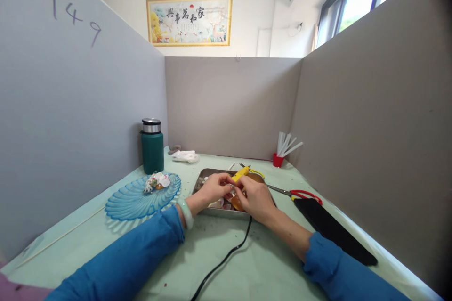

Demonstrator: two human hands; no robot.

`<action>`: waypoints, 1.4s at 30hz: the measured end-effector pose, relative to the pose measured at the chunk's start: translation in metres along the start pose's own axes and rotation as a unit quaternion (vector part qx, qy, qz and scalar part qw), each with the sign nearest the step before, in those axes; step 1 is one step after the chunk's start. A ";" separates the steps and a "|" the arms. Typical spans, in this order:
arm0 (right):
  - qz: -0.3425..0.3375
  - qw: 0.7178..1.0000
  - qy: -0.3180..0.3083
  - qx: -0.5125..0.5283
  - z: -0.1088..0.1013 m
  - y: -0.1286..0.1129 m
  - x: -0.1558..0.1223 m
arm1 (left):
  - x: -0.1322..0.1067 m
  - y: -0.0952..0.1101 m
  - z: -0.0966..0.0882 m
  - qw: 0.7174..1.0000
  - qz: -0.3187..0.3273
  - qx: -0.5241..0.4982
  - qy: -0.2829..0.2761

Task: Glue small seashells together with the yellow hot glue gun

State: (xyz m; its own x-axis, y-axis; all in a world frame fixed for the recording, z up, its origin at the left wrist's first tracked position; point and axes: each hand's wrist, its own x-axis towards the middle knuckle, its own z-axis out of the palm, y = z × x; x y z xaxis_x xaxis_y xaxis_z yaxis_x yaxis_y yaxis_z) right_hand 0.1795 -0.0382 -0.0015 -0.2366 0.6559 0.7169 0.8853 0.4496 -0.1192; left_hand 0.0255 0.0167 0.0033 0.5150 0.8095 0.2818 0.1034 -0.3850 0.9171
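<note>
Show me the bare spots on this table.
Bare: green cloth in front of the rectangular metal tray, either side of the black cable. Crowded: the tray, and right of it red-handled scissors beside a flat black case.

The bench (271, 263) was covered in pale green and walled by grey partitions on three sides. At the far left stood a teal flask (152, 148) with a steel lid, and just right of it lay a crumpled white cloth (185, 156). Nearer on the left sat a blue shell-shaped glass plate (134, 202), and a thin wooden stick (60, 239) lay near the left partition. In the middle rested a metal tray (212, 172). A black cable (226, 256) ran from the tray's near side to the near edge. At the far right stood a red cup (278, 160) of white sticks. Red-handled scissors (300, 193) lay right of the tray, touching a flat black case (332, 230).
</note>
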 end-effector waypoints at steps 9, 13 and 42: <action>-0.006 1.000 -0.006 0.008 -0.002 -0.001 0.000 | 0.001 -0.004 0.000 1.000 -0.010 -0.002 -0.020; -0.004 1.000 -0.004 0.010 -0.001 -0.001 0.000 | 0.000 -0.003 0.000 0.999 -0.017 -0.023 -0.029; -0.021 0.997 -0.047 0.050 -0.006 -0.006 0.003 | -0.002 0.003 -0.001 0.997 0.010 -0.067 -0.032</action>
State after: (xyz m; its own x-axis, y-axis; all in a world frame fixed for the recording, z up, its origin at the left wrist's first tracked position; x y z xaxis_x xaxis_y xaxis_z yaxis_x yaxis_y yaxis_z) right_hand 0.1765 -0.0428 0.0054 -0.3125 0.6875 0.6555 0.8309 0.5323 -0.1622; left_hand 0.0239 0.0144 0.0055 0.5697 0.7704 0.2861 -0.0200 -0.3351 0.9420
